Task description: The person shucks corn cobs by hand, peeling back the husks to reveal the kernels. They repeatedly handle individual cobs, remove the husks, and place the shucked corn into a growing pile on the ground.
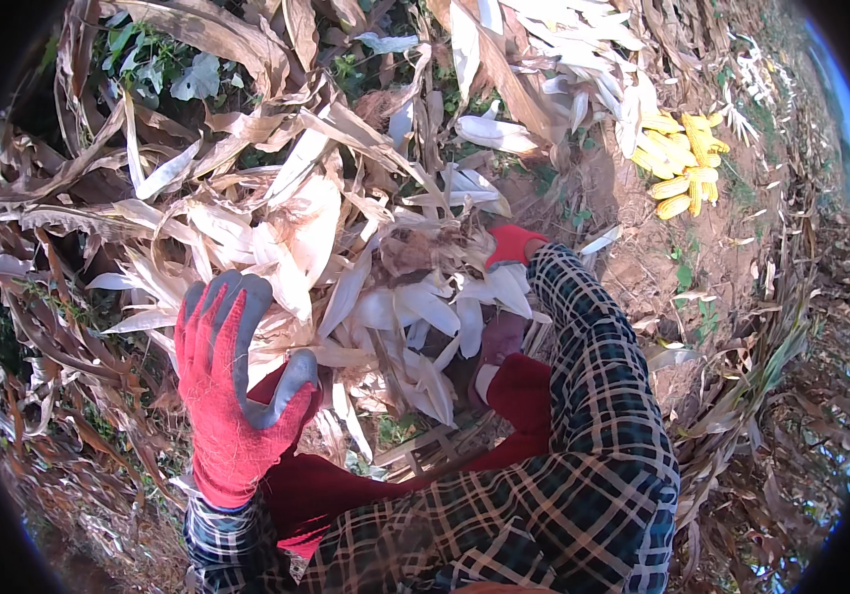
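In a red glove with a grey coated palm, my left hand (235, 371) is raised with its fingers up and its thumb spread, and nothing is in it. Loose pale corn husks (298, 245) lie just beyond it. My right hand (512, 245), gloved in red too, reaches to the right side of a heap of peeled-back husks (417, 308) with brown corn silk (404, 252). Its fingers are hidden, so I cannot tell whether they hold anything. A whitish husked ear or husk bundle (497, 135) lies farther off.
Bare yellow corn ears (681, 163) are piled on brown soil (618, 245) at the upper right. Dry stalks and leaves (246, 44) cover the ground at left and top, with green weeds (146, 63) among them. My shoe (500, 338) is beside the husks.
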`<state>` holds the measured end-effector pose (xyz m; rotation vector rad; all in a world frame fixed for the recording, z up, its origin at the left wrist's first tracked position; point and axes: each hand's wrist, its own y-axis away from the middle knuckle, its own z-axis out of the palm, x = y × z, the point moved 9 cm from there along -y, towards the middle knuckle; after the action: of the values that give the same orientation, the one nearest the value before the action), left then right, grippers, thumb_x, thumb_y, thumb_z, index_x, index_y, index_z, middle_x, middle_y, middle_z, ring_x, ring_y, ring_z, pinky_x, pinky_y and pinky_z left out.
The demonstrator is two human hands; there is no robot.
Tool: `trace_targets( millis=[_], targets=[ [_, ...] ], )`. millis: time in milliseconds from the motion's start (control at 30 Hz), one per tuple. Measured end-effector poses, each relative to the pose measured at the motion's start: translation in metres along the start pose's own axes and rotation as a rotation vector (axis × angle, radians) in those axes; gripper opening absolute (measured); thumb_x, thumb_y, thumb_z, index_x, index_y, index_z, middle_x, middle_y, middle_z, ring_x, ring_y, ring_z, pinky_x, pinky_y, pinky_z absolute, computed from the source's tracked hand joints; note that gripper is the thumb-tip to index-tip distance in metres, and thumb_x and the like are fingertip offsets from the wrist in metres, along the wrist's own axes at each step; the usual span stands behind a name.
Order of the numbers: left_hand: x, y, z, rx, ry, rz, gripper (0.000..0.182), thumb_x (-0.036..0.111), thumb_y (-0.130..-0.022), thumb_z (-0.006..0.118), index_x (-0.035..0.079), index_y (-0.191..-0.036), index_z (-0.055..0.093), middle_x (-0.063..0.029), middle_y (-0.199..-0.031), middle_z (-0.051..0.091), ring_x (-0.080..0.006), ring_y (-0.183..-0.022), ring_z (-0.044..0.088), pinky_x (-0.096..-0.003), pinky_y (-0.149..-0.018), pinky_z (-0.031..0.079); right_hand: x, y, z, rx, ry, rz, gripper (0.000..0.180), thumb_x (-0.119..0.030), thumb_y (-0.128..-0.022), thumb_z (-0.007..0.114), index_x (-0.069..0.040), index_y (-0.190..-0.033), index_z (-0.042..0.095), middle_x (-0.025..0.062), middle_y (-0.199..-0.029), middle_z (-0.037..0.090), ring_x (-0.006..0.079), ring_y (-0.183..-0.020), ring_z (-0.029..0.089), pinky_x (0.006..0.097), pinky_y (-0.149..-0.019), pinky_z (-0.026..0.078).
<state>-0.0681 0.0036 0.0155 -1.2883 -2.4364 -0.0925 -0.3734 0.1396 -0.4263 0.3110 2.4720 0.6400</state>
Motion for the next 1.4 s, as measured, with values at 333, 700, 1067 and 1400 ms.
trace_targets(
  millis=[333,700,1067,1400],
  targets=[
    [-0.008,0.015,0.085,-0.138,0.270,-0.087,0.100,0.026,-0.065,0.085,0.000,-0.144,0.030,-0.0237,-0.120,0.058,-0.0379,-0.100,0.064,-0.0405,-0.087,0.051,-0.287,0.066,-0.109,0.063,-1.195,-0.603,0.038,-0.016,-0.090,0.065,0.000,-0.123,0.058,0.0085,-0.116,0.065,0.0172,-0.104,0.062,0.0328,-0.092,0.048],
    [-0.142,0.065,0.082,0.062,0.914,-1.073,0.063,0.013,-0.071,0.070,-0.003,-0.128,0.050,-0.0104,-0.097,0.064,-0.0181,-0.085,0.063,-0.0291,-0.076,0.051,0.038,-0.097,-0.136,0.574,-0.273,0.511,0.080,-0.046,-0.077,0.069,-0.007,-0.140,0.041,0.0193,-0.141,0.047,0.0345,-0.130,0.045,0.0426,-0.107,0.036],
    [-0.114,0.050,0.069,0.071,1.068,-0.941,0.078,0.032,-0.075,0.067,-0.005,-0.137,0.036,-0.0255,-0.115,0.059,-0.0351,-0.097,0.064,-0.0426,-0.083,0.054,0.077,-0.166,-0.119,0.439,-0.005,0.287,0.072,-0.043,-0.070,0.075,-0.012,-0.131,0.053,0.0119,-0.135,0.053,0.0286,-0.123,0.051,0.0352,-0.101,0.042],
    [-0.090,0.033,0.042,0.104,1.317,-0.770,0.065,0.023,-0.084,0.061,-0.013,-0.133,0.039,-0.0268,-0.116,0.059,-0.0355,-0.101,0.064,-0.0418,-0.089,0.053,0.075,0.061,-0.061,0.017,-0.001,0.285,0.096,-0.056,-0.070,0.073,0.002,-0.139,0.040,0.0228,-0.138,0.049,0.0340,-0.127,0.049,0.0398,-0.105,0.039]
  ],
)
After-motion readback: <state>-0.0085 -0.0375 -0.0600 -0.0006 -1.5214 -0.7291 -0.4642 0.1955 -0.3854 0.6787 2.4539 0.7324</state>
